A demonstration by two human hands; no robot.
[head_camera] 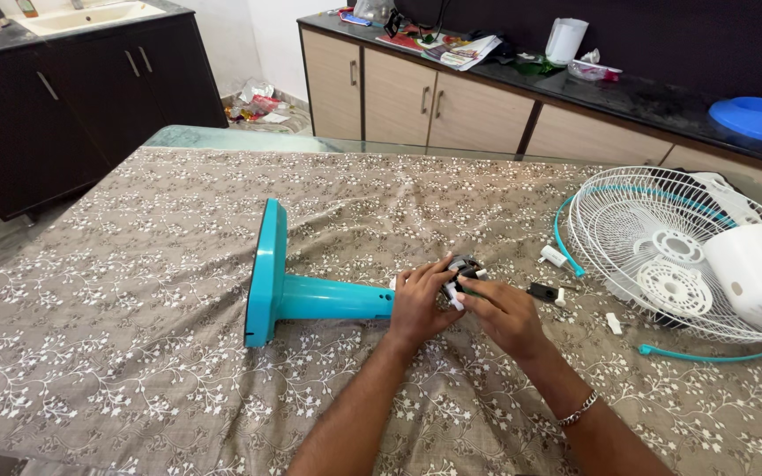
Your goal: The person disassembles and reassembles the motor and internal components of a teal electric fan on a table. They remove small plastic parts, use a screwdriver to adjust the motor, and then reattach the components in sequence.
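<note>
On the cloth-covered desk [134,291] we see a teal fan stand [310,295] lying sideways; our left hand [418,304] and right hand [504,316] both grip its small black-and-white switch piece [462,269]. Farther right, a white motor housing [756,269] rests in the wire fan guard [637,207].

**Count of Things on the Patterned Table**

Two bare hands are in view, the left hand [418,304] and the right hand [506,316], meeting at one small black-and-white switch assembly [463,275]. One turquoise plastic fan stand with round base [280,282] lies at nine o'clock of them. At three o'clock rest one white wire fan guard [646,238], one white cylindrical motor housing [756,271] and one small black rectangular part [541,292]. One blue round plastic lid [757,118] sits at two o'clock on the counter.
</note>
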